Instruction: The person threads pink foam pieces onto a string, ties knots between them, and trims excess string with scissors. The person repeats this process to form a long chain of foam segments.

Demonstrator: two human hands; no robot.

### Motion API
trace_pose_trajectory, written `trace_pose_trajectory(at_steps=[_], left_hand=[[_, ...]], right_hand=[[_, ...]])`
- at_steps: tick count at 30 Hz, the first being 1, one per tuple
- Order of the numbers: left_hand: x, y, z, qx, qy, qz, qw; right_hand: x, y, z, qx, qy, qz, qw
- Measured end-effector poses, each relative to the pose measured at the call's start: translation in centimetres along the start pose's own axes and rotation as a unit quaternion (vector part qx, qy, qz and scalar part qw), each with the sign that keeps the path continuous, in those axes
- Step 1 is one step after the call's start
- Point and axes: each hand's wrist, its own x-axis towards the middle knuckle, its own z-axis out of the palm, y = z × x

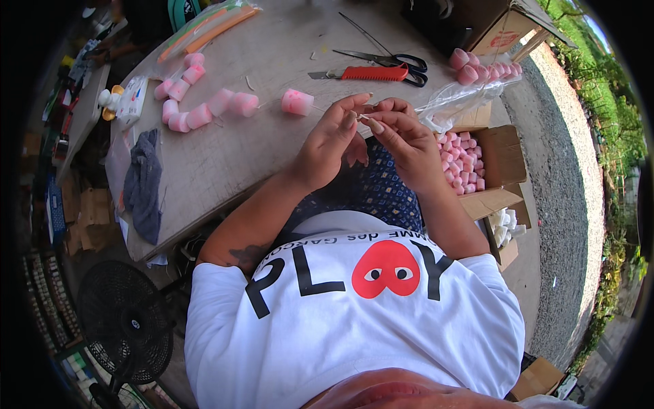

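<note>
At the table's near edge, my left hand (330,144) and my right hand (410,144) are close together, fingertips pinched. Between them runs a short stretch of thin whitish string (363,116); whether it is knotted is too small to tell. A pink foam-like cylinder (295,102) lies just left of my left hand, with string coming out of its right side toward my fingers. Farther left, several more pink cylinders (199,116) lie in a curved row, seemingly strung together. Past my right hand, clear plastic wrap (449,105) lies beside another row of pink cylinders (467,73).
A red box cutter (373,73) and dark-handled scissors (409,61) lie beyond my hands. An open cardboard box (507,153) of pink pieces stands at my right, white pieces (505,225) below it. A grey cloth (143,184) lies left; a black fan (129,320) stands lower left.
</note>
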Motion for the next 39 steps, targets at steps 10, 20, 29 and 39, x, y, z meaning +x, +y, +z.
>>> trace_pose_trajectory(at_steps=[10, 20, 29, 39], left_hand=[[0.5, -0.9, -0.7, 0.299, 0.033, 0.08, 0.95], [0.4, -0.1, -1.0, 0.361, 0.102, 0.229, 0.898], [0.0, 0.6, -2.0, 0.469, 0.047, 0.232, 0.851], [0.1, 0.4, -3.6, 0.249, 0.023, 0.194, 0.949]], right_hand=[[0.1, 0.9, -0.6, -0.086, 0.05, -0.049, 0.994], [0.1, 0.3, 0.9, -0.22, 0.021, -0.068, 0.973], [0.3, 0.7, 0.3, -0.349, 0.032, -0.156, 0.923], [1.4, -0.4, 1.5, 0.122, -0.141, 0.124, 0.975]])
